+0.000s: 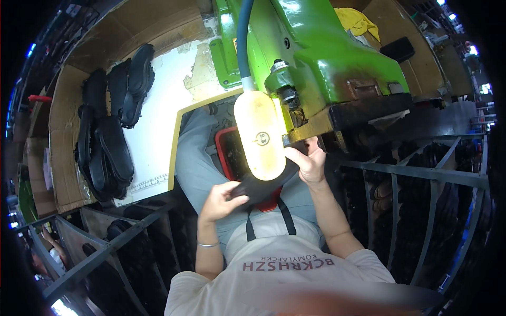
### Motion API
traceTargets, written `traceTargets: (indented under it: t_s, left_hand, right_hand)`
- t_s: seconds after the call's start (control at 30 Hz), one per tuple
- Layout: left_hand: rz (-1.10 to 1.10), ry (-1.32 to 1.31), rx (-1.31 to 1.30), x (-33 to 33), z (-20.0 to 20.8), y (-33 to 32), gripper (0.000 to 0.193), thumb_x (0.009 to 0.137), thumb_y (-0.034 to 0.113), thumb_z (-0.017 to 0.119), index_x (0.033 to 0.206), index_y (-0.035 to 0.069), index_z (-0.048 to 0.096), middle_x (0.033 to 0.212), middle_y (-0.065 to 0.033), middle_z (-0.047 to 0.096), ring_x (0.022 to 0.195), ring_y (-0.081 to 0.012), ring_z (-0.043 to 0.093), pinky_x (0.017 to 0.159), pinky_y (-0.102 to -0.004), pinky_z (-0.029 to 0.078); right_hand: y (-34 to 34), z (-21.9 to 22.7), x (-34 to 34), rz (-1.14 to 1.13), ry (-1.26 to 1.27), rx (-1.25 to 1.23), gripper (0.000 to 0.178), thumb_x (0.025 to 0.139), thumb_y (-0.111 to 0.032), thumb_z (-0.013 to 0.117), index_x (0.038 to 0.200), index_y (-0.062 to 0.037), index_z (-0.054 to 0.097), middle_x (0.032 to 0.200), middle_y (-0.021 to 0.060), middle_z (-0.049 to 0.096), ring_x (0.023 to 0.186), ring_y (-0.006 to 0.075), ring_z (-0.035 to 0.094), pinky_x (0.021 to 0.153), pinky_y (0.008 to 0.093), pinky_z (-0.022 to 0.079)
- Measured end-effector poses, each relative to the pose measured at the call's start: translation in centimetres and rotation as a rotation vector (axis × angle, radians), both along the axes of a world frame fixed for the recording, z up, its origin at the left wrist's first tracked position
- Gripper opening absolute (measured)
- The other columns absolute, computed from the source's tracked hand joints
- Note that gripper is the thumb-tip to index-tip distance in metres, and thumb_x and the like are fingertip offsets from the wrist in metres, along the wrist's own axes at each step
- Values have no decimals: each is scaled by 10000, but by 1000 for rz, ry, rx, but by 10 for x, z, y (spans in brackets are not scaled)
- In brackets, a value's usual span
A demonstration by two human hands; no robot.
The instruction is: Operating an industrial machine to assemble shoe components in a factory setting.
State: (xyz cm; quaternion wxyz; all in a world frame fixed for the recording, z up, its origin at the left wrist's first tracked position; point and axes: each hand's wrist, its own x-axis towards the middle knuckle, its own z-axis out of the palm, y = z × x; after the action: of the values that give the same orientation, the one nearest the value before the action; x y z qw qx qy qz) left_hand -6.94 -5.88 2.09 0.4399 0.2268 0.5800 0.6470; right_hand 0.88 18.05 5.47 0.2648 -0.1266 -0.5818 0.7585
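Note:
Both my hands hold a black shoe sole (258, 190), stretched between them over my lap. My left hand (220, 201) grips its left end, thumb on top. At its other end, my right hand (310, 162) has closed its fingers, close under the working end of a green machine (316, 52). A bright oval lamp (258, 124) hangs on a blue-grey tube (244, 42) above the sole and hides part of it.
Several black soles (112, 150) with ragged edges lie on the white tabletop (163, 79) at left, inside cardboard walls (66, 121). A red bin (222, 158) stands between my knees. Metal racks (416, 171) flank me. A yellow cloth (357, 22) lies behind the machine.

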Motion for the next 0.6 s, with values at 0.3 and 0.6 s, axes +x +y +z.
traceTargets:
  t_s: [0.3,0.6]
  left_hand:
    - [375,605,47,15,36,132,136,843,116,642,891,-11,645,748,-24,633,662,-106,556,619,-253,464]
    - [518,743,-56,34,21,131,110,827,-5,643,930,-25,612,703,26,582,577,13,459,502,-147,356]
  right_hand:
    - [-31,-16,41,-266,-134,27,546,765,-130,712,1215,30,450,1100,92,571,1024,170,539,915,293,409]
    - [-24,-32,157,-150,-238,-378,393,757,-4,619,1125,51,493,1073,125,594,962,175,587,866,299,467]
